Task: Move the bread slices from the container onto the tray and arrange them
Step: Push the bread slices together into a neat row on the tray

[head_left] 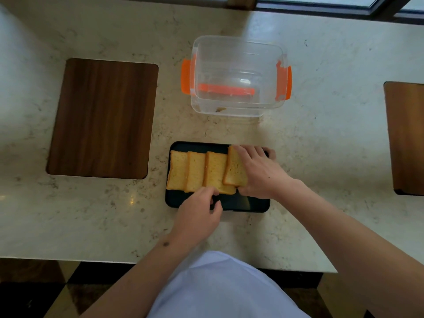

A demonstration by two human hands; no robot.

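Observation:
Several golden bread slices [195, 172] lie overlapping in a row on a dark rectangular tray [238, 204] near the counter's front. My right hand [259, 173] rests on the rightmost slice [232, 171], fingers over its top edge and thumb under its near edge. My left hand [198, 213] touches the near edge of the third slice [216, 173] with its fingertips. Behind the tray stands a clear plastic container [238, 74] with orange clips, holding no slices, only a crumb.
A dark wooden board [103, 118] is inset in the marble counter at the left, another wooden board [406, 136] at the right edge. The counter's front edge runs just below my forearms. Window frames line the far side.

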